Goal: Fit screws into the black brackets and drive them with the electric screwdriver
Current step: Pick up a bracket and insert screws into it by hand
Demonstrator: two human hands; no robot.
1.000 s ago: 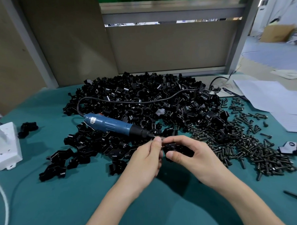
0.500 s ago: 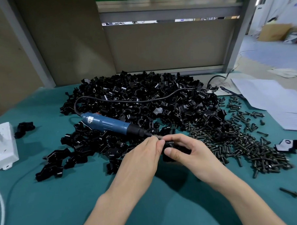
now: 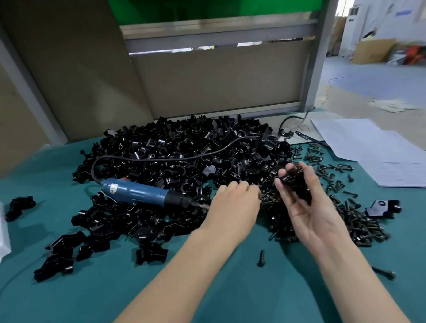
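We see the screwdriver [image 3: 140, 192] lying on the bracket pile [image 3: 182, 150], with its tip toward the hands. Its white sticker [image 3: 114, 189] has writing that we cannot read. Just right of the tip, our left hand [image 3: 235, 204] reaches with bent fingers into the screws [image 3: 343, 211]; whether it pinches one, we cannot tell. Further right, our right hand [image 3: 307, 211], palm up, holds one bracket [image 3: 294, 182] in curled fingers.

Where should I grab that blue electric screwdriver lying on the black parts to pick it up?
Probably round the thick blue barrel of the electric screwdriver, coming down from above: it lies nearly flat on the black brackets, its top bare. Avoid the thin bit end pointing right and the cord leaving its left end.
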